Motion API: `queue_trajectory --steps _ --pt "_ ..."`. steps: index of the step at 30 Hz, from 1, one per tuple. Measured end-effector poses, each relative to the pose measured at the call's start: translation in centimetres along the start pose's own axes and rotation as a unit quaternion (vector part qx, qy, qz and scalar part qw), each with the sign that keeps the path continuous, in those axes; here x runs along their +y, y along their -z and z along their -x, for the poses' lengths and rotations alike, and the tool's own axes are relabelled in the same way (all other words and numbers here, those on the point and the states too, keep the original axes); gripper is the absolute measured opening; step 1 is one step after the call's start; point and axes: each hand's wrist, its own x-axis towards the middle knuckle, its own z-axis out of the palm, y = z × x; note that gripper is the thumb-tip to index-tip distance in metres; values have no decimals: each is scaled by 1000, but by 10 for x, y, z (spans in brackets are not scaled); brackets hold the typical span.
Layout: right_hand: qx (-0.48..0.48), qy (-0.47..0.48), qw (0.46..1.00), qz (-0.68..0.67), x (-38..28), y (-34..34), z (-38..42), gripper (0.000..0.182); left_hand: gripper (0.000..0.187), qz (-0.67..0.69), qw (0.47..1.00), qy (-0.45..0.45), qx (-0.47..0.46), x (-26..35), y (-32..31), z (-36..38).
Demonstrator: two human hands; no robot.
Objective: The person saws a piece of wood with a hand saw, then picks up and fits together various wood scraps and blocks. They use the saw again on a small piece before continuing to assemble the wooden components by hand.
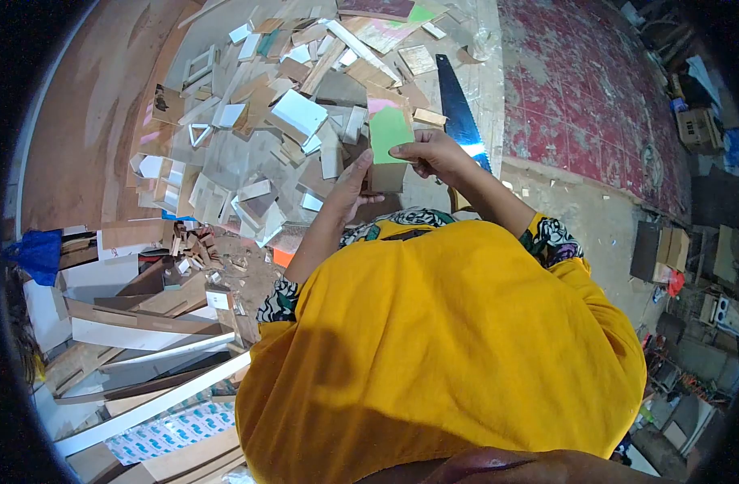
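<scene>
A flat board piece [391,133] with a green face and a pink patch is held upright in front of my body. My right hand [436,156] pinches its right edge, thumb on the green face. At its lower left edge is my left hand [355,187], thumb raised along the edge and the other fingers apart beneath; whether it bears the piece's weight is unclear. A handsaw [458,109] with a dark blade lies just right of the piece, its lower part near my right wrist. Small wood offcuts [298,114] lie left of the piece.
Many offcuts cover the worktop [486,48]. A red, worn surface [579,105] lies at the right. Long boards and strips [151,335] are piled at the lower left, near a blue bag [37,256]. Cardboard boxes [697,127] stand at the far right.
</scene>
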Motion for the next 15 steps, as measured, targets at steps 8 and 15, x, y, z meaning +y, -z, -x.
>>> queue_trajectory --steps 8,15 --pt "22 14 1000 17 1 -2 -3 25 75 33 999 -3 5 2 -2 0" --pt "21 32 996 86 -7 -9 -1 23 62 114 991 -4 -65 -2 6 -7"
